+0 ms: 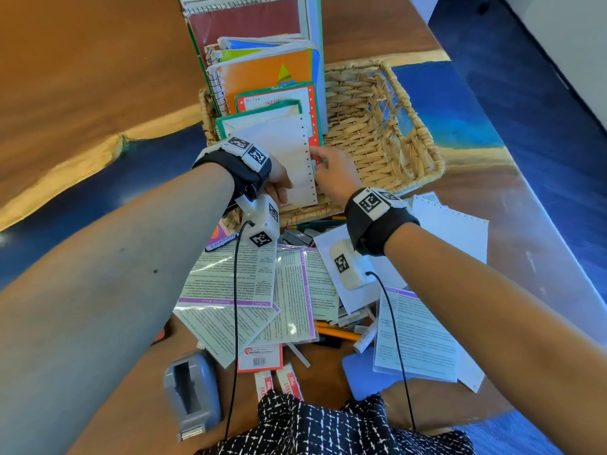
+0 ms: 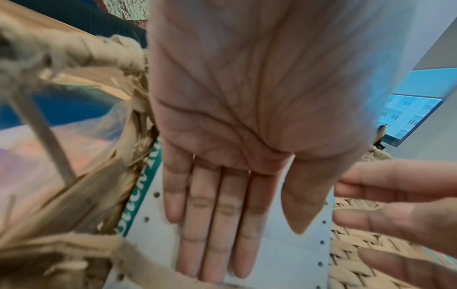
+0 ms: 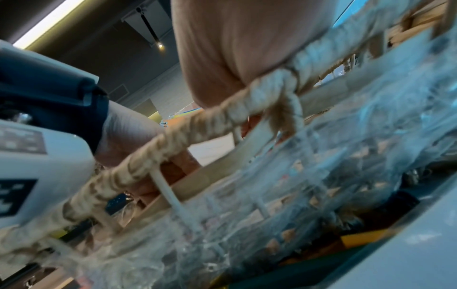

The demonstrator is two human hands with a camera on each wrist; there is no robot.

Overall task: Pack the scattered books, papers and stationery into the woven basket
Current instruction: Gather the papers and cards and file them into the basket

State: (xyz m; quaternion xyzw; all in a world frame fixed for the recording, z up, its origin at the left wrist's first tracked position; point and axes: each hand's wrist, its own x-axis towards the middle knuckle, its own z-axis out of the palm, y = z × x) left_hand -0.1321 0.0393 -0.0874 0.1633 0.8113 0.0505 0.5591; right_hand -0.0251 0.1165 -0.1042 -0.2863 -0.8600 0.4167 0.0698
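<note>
The woven basket [image 1: 361, 136] [image 2: 99, 52] [image 3: 197, 121] stands on the table ahead of me. Its left part holds upright notebooks, among them an orange one [image 1: 262, 73] and a maroon spiral one [image 1: 246, 21]. A white sheet with punched edges [image 1: 279, 142] [image 2: 291, 254] leans in front of that stack. My left hand [image 1: 281, 187] [image 2: 222, 215] lies flat on the sheet with straight fingers. My right hand [image 1: 328, 172] [image 2: 383, 219] reaches over the near rim, its fingertips at the sheet's right edge. The basket's right part shows bare weave.
Printed sheets [image 1: 246, 284] lie scattered on the table near me, with pencils [image 1: 335, 333], erasers [image 1: 272, 382], a grey tape dispenser [image 1: 190, 392] and a blue pad [image 1: 364, 376]. More white paper [image 1: 453, 224] lies at the right, close to the table's edge.
</note>
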